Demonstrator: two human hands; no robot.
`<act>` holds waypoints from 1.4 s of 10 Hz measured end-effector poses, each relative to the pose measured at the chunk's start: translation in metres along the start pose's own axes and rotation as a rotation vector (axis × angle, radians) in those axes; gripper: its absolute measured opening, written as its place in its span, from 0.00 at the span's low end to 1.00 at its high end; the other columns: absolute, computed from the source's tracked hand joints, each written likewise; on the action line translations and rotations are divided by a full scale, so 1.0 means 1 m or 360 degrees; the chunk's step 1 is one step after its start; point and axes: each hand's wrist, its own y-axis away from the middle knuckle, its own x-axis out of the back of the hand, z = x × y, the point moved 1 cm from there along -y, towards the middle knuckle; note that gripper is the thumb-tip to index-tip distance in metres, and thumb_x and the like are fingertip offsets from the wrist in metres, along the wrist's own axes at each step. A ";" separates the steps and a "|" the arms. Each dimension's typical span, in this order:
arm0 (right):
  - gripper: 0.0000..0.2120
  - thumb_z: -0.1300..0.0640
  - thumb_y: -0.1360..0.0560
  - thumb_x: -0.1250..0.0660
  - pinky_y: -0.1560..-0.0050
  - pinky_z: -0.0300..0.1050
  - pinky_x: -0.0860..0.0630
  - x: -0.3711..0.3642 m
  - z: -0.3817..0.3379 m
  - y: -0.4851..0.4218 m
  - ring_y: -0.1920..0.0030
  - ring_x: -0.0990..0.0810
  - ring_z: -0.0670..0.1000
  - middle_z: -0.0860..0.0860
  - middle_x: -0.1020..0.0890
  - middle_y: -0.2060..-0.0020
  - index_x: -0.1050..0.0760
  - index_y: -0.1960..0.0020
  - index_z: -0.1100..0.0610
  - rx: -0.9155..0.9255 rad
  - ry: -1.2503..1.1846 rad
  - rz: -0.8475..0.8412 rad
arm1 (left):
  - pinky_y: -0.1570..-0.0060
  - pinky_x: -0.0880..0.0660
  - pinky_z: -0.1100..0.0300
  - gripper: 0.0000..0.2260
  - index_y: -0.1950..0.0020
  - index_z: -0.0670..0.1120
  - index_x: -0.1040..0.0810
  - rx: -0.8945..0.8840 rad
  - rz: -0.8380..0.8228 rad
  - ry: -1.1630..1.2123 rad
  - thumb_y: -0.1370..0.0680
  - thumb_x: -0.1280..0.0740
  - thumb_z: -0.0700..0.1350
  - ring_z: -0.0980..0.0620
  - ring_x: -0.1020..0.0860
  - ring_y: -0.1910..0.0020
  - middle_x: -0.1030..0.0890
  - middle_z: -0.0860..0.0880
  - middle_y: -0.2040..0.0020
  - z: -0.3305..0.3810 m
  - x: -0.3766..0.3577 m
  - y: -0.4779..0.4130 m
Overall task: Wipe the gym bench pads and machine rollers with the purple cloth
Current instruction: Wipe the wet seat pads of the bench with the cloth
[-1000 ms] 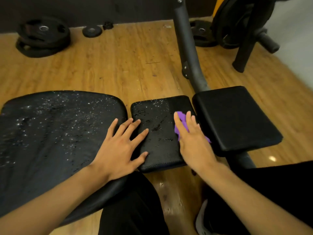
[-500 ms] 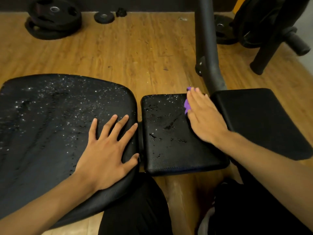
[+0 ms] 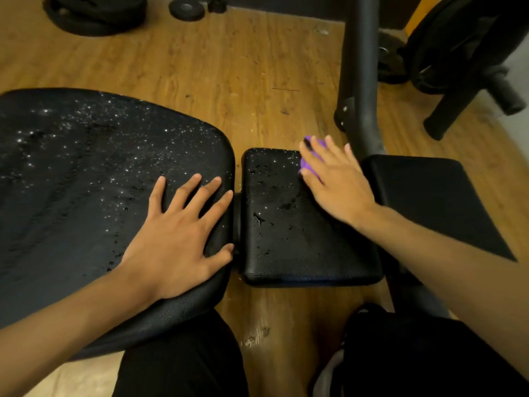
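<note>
A big black seat pad (image 3: 86, 181), speckled with water droplets, fills the left. My left hand (image 3: 177, 236) rests flat on its right edge, fingers spread. To its right sits a small black pad (image 3: 274, 224), wet with drops. My right hand (image 3: 335, 179) presses the purple cloth (image 3: 310, 163) flat onto that pad's far right corner; the cloth shows only between and beyond the fingers. A second black pad (image 3: 429, 196), dry-looking, lies further right.
A grey machine post (image 3: 360, 81) rises just behind my right hand. Weight plates (image 3: 97, 15) lie on the wooden floor at the back left, and a black rack with plates (image 3: 458, 53) stands at the back right. My dark-clothed legs are below.
My right hand with the cloth slid from the small pad's middle to its far right corner. My left hand moved off the small pad's edge fully onto the big pad.
</note>
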 end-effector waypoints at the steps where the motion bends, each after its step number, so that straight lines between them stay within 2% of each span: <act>1: 0.28 0.42 0.13 0.52 0.18 0.51 0.56 -0.009 -0.004 -0.015 0.17 0.55 0.53 0.53 0.49 0.17 0.50 0.16 0.50 -0.0178 -0.0050 0.0075 | 0.22 0.51 0.29 0.38 0.16 0.52 0.39 0.0056 0.0012 0.0013 0.22 0.49 0.70 0.42 0.45 0.17 0.39 0.47 0.17 -0.002 -0.002 -0.002; 2: 0.29 0.47 0.14 0.54 0.19 0.54 0.47 -0.019 -0.042 0.071 0.18 0.47 0.55 0.57 0.42 0.19 0.44 0.18 0.60 -0.0142 -0.0024 0.0211 | 0.23 0.51 0.29 0.38 0.16 0.52 0.40 0.0056 -0.0049 0.0028 0.22 0.50 0.70 0.42 0.45 0.17 0.39 0.47 0.17 -0.001 -0.005 0.003; 3: 0.29 0.45 0.15 0.56 0.19 0.52 0.48 -0.019 -0.057 0.133 0.18 0.49 0.52 0.54 0.43 0.19 0.46 0.17 0.57 -0.0116 0.0003 0.0106 | 0.23 0.51 0.28 0.38 0.16 0.52 0.39 0.0051 -0.0030 0.0036 0.22 0.50 0.70 0.42 0.45 0.17 0.39 0.47 0.17 0.004 -0.001 0.003; 4: 0.34 0.36 0.18 0.59 0.20 0.53 0.60 -0.008 -0.037 0.081 0.18 0.56 0.53 0.51 0.48 0.17 0.49 0.17 0.51 -0.0131 0.0037 0.0026 | 0.23 0.52 0.28 0.38 0.17 0.51 0.39 0.0039 -0.0001 0.0064 0.22 0.49 0.70 0.42 0.45 0.17 0.38 0.47 0.18 0.002 0.002 -0.001; 5: 0.40 0.26 0.21 0.58 0.21 0.56 0.66 -0.003 -0.009 -0.003 0.18 0.63 0.55 0.50 0.56 0.17 0.53 0.16 0.46 -0.0130 0.0144 -0.0095 | 0.22 0.52 0.29 0.38 0.17 0.52 0.39 0.0036 -0.0006 0.0045 0.22 0.49 0.70 0.42 0.46 0.17 0.39 0.47 0.18 -0.001 0.000 -0.001; 6: 0.35 0.34 0.16 0.54 0.20 0.49 0.62 -0.010 -0.009 -0.013 0.17 0.59 0.52 0.52 0.54 0.17 0.53 0.16 0.51 -0.0114 -0.0002 -0.0055 | 0.23 0.52 0.28 0.38 0.17 0.51 0.39 0.0045 -0.0003 0.0047 0.22 0.49 0.69 0.42 0.45 0.17 0.39 0.46 0.18 -0.002 -0.002 0.001; 7: 0.30 0.45 0.15 0.53 0.18 0.53 0.46 -0.020 -0.041 0.063 0.18 0.48 0.52 0.55 0.42 0.18 0.43 0.18 0.59 -0.0137 -0.0136 0.0201 | 0.23 0.52 0.28 0.38 0.17 0.51 0.39 0.0035 -0.0021 0.0034 0.22 0.49 0.70 0.42 0.45 0.17 0.39 0.46 0.18 -0.002 -0.003 0.000; 8: 0.28 0.48 0.15 0.55 0.20 0.55 0.42 -0.026 -0.076 0.135 0.18 0.44 0.54 0.55 0.39 0.20 0.41 0.19 0.59 -0.0059 0.0002 0.0138 | 0.23 0.51 0.27 0.38 0.17 0.51 0.38 0.0019 -0.0022 0.0028 0.22 0.49 0.69 0.41 0.44 0.18 0.38 0.45 0.18 0.000 -0.002 0.000; 9: 0.28 0.46 0.15 0.56 0.19 0.54 0.50 -0.017 -0.060 0.096 0.17 0.51 0.53 0.53 0.47 0.18 0.48 0.17 0.56 -0.0090 -0.0021 0.0051 | 0.23 0.51 0.27 0.38 0.16 0.51 0.39 0.0026 -0.0004 0.0023 0.22 0.50 0.69 0.40 0.45 0.17 0.39 0.45 0.18 0.002 -0.002 -0.002; 10: 0.28 0.48 0.13 0.53 0.19 0.53 0.58 -0.009 -0.039 0.021 0.17 0.56 0.55 0.54 0.51 0.17 0.50 0.16 0.57 -0.0298 -0.0087 0.0045 | 0.23 0.52 0.28 0.38 0.16 0.51 0.41 0.0034 -0.0017 0.0019 0.22 0.51 0.70 0.41 0.46 0.17 0.40 0.45 0.17 0.002 -0.001 -0.004; 11: 0.28 0.47 0.13 0.55 0.18 0.51 0.57 -0.019 -0.057 0.037 0.17 0.56 0.53 0.54 0.51 0.17 0.51 0.16 0.58 -0.0383 -0.0098 0.0131 | 0.23 0.52 0.28 0.38 0.16 0.51 0.41 0.0045 -0.0021 0.0014 0.22 0.51 0.70 0.41 0.46 0.17 0.40 0.45 0.17 0.001 -0.003 0.001; 12: 0.28 0.47 0.14 0.57 0.19 0.53 0.50 -0.028 -0.090 0.113 0.17 0.50 0.53 0.54 0.45 0.18 0.48 0.17 0.57 -0.0375 -0.0030 0.0215 | 0.23 0.51 0.28 0.38 0.16 0.51 0.40 0.0033 -0.0014 0.0017 0.22 0.50 0.69 0.41 0.45 0.17 0.39 0.45 0.18 0.001 -0.005 0.002; 13: 0.28 0.47 0.14 0.58 0.18 0.52 0.52 -0.026 -0.078 0.100 0.17 0.52 0.53 0.53 0.46 0.17 0.48 0.17 0.56 -0.0316 -0.0045 0.0118 | 0.23 0.50 0.27 0.37 0.16 0.51 0.39 0.0032 -0.0018 0.0027 0.22 0.50 0.69 0.41 0.45 0.17 0.39 0.45 0.18 0.001 -0.004 0.000; 14: 0.28 0.46 0.13 0.55 0.18 0.54 0.56 -0.016 -0.047 0.027 0.17 0.56 0.54 0.54 0.50 0.17 0.49 0.16 0.57 -0.0449 -0.0120 0.0107 | 0.24 0.50 0.27 0.37 0.16 0.51 0.40 0.0028 -0.0028 0.0019 0.21 0.50 0.69 0.41 0.45 0.17 0.39 0.45 0.18 0.001 -0.003 -0.001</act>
